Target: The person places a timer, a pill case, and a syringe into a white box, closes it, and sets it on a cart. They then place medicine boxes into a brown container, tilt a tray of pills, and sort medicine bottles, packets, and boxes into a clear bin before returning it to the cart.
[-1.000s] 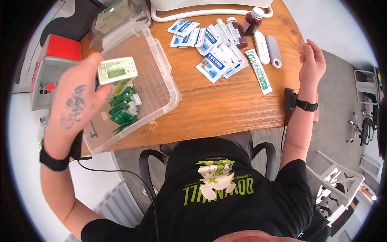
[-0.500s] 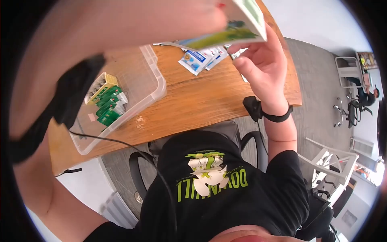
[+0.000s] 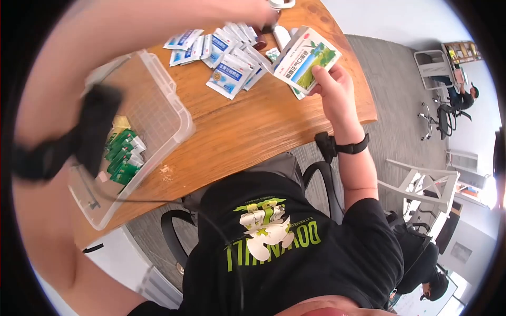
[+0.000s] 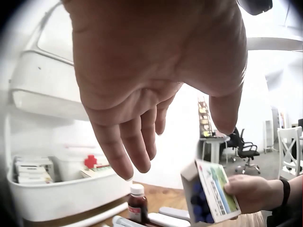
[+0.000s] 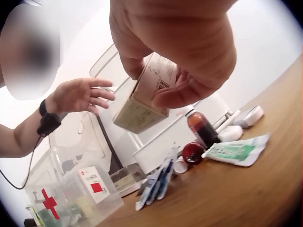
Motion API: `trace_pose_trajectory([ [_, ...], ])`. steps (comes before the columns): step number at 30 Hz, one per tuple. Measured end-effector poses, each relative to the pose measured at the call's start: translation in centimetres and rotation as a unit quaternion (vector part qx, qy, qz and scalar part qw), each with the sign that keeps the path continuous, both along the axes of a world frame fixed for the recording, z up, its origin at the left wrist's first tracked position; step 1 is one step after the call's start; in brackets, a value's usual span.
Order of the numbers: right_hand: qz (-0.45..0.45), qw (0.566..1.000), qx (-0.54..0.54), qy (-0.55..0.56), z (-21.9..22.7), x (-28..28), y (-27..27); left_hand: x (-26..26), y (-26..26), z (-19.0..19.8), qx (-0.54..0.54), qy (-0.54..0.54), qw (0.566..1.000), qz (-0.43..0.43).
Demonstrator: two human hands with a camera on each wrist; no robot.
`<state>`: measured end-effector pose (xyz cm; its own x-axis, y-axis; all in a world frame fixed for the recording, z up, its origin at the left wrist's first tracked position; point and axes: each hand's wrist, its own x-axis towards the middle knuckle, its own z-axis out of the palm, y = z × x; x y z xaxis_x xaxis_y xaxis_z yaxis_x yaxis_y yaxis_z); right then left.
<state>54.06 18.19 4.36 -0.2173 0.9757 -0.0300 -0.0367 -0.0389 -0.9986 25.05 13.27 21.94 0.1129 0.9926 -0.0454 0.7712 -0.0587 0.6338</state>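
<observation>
My right hand (image 3: 334, 92) grips a white and green medicine box (image 3: 307, 60), its thumb across the printed landscape face. One end of the box is open in the left wrist view, with several dark blue round ends (image 4: 200, 205) inside. My left hand (image 4: 156, 71) is empty, fingers extended and slightly bent, thumb apart, raised above a brown medicine bottle (image 4: 138, 204) with a white cap. The head view shows that hand only as a blur at the top edge. Below the box, a green and white sachet (image 5: 234, 151) lies on the table.
Several blue and white sachets (image 3: 229, 73) lie on the wooden table (image 3: 232, 121). At the left stands a clear plastic bin (image 3: 184, 124) with green sachets (image 3: 124, 158). White shelving (image 4: 71, 189) stands at the back. A person (image 3: 464, 97) sits farther off.
My left hand has carried the box from over the clear bin across to the right and let go of it. My right hand, empty before, now holds the box.
</observation>
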Motion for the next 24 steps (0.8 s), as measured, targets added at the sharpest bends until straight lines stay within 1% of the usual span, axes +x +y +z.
trace_pose_trajectory([
  [1, -0.001, 0.999, -0.017, -0.044, -0.2, 0.8, 0.4, -2.2, -0.3, 1.4, 0.012, -0.003, 1.0, 0.0],
  [3, 0.013, 0.993, -0.026, -0.114, -0.1, 1.6, 1.3, -7.2, -1.9, 4.6, 0.069, 0.003, 0.996, -0.05],
  [6, 0.036, 0.975, -0.03, -0.217, 0.1, 1.2, 2.7, -13.4, -5.5, 3.7, 0.092, -0.134, 0.987, 0.008],
  [7, 0.05, 0.964, -0.039, -0.258, 0.1, 1.1, 3.5, -12.6, -8.0, 4.3, 0.105, -0.128, 0.985, 0.054],
  [8, 0.065, 0.951, -0.049, -0.297, 0.1, 0.8, 4.3, -13.4, -9.5, 3.6, 0.133, -0.126, 0.975, 0.128],
  [9, 0.081, 0.937, -0.058, -0.336, 0.4, 0.4, 4.8, -14.9, -11.0, 2.1, 0.161, -0.122, 0.958, 0.203],
  [11, 0.089, 0.915, -0.026, -0.393, 2.0, -0.8, 5.2, -17.1, -13.8, 0.1, 0.187, -0.121, 0.932, 0.287],
  [14, 0.095, 0.885, 0.035, -0.454, 2.4, -1.6, 6.2, -19.9, -18.0, -1.9, 0.187, -0.136, 0.922, 0.312],
  [16, 0.1, 0.863, 0.036, -0.493, 3.7, -2.1, 6.7, -21.2, -19.7, -3.2, 0.185, -0.147, 0.916, 0.325],
  [17, 0.1, 0.852, 0.037, -0.513, 4.1, -2.2, 6.8, -20.9, -19.8, -3.6, 0.2, -0.188, 0.892, 0.36],
  [18, 0.094, 0.868, 0.062, -0.483, 3.6, -1.8, 7.0, -20.4, -19.6, -4.0, 0.219, -0.229, 0.864, 0.392],
  [19, 0.094, 0.868, 0.056, -0.484, 3.8, -1.6, 6.9, -19.2, -19.7, -4.3, 0.249, -0.301, 0.804, 0.449],
  [20, 0.093, 0.869, 0.051, -0.483, 4.0, -1.5, 6.8, -18.5, -19.6, -4.5, 0.276, -0.368, 0.734, 0.5],
  [23, 0.1, 0.863, 0.041, -0.493, 5.2, -1.6, 6.2, -19.6, -21.3, -4.9, 0.248, -0.373, 0.761, 0.47],
  [24, 0.102, 0.862, 0.04, -0.496, 5.5, -1.7, 6.0, -20.7, -22.2, -5.1, 0.231, -0.376, 0.787, 0.431],
])
